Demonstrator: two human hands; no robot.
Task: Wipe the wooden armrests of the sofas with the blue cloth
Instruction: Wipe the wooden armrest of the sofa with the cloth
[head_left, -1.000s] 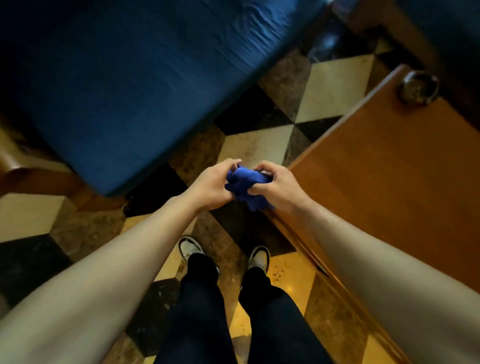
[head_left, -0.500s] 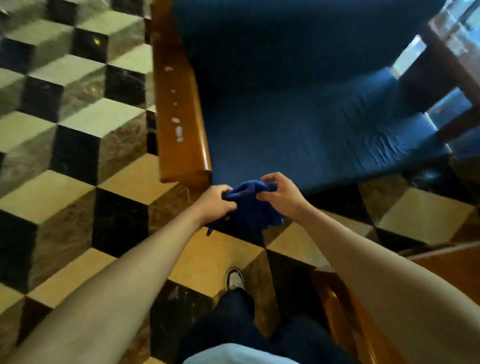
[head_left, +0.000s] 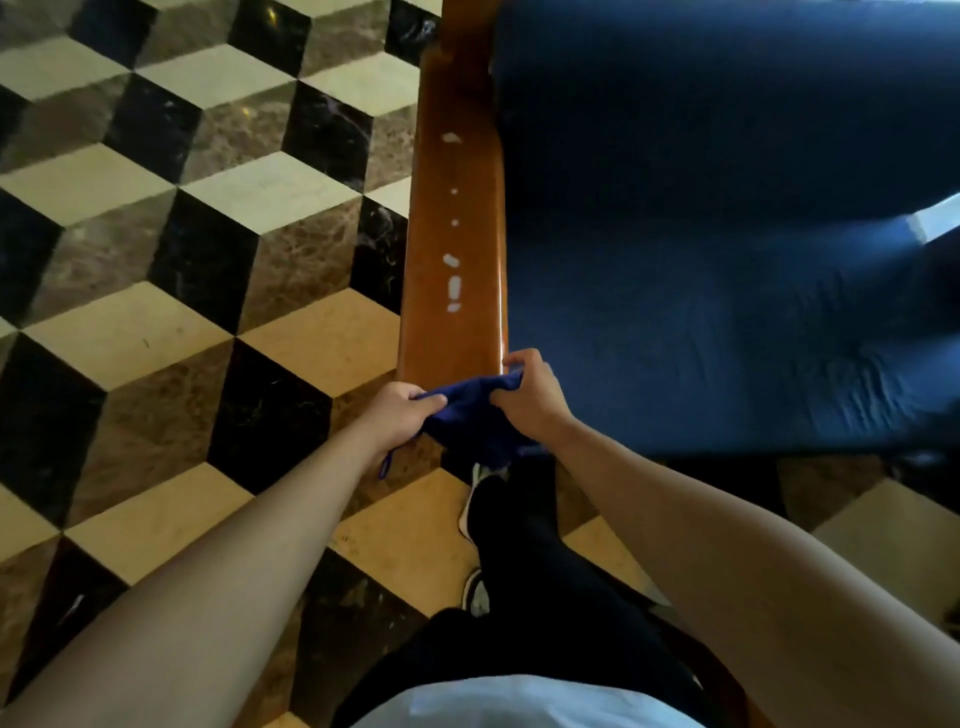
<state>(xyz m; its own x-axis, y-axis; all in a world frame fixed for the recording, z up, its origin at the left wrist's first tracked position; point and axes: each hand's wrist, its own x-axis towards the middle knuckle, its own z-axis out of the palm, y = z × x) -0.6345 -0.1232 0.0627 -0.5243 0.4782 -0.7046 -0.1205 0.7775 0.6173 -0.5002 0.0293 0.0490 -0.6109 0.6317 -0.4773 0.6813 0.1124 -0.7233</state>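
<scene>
A long wooden armrest (head_left: 451, 218) runs away from me along the left side of a sofa with a blue seat cushion (head_left: 727, 260). Several pale spots mark its top. A blue cloth (head_left: 470, 415) hangs stretched between both my hands just at the armrest's near end. My left hand (head_left: 397, 413) grips the cloth's left edge. My right hand (head_left: 527, 392) pinches its right corner, right next to the armrest's inner edge. The cloth's lower part droops below the armrest's front end.
The floor (head_left: 208, 260) to the left is patterned in black, brown and cream cube-shaped tiles. My legs in dark trousers and one shoe (head_left: 475, 499) stand just before the sofa. A curved wooden edge (head_left: 711, 670) shows at lower right.
The view has swung from a wooden table to the sofa's left armrest, which is now closer and centred. The balled cloth has been spread between both hands at the armrest's near end.
</scene>
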